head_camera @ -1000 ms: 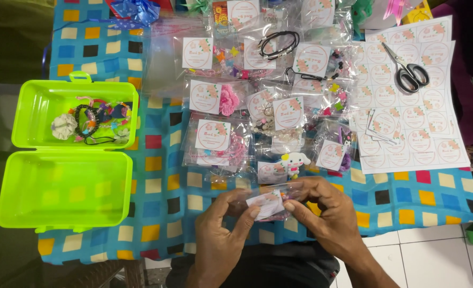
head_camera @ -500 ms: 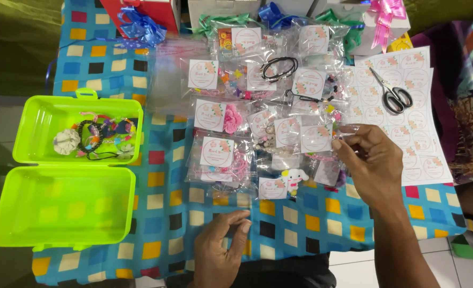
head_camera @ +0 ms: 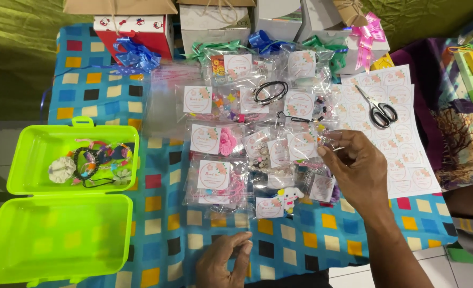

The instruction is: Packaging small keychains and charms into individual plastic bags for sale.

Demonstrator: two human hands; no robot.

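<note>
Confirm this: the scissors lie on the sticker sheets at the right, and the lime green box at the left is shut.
Not quite. In the head view the scissors do lie on the sticker sheets at the right, but the lime green box is open, lid flat, with bracelets in one half.

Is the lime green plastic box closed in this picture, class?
No, the lime green box lies open on the checked cloth, lid folded flat, with bracelets showing in one half.
</note>
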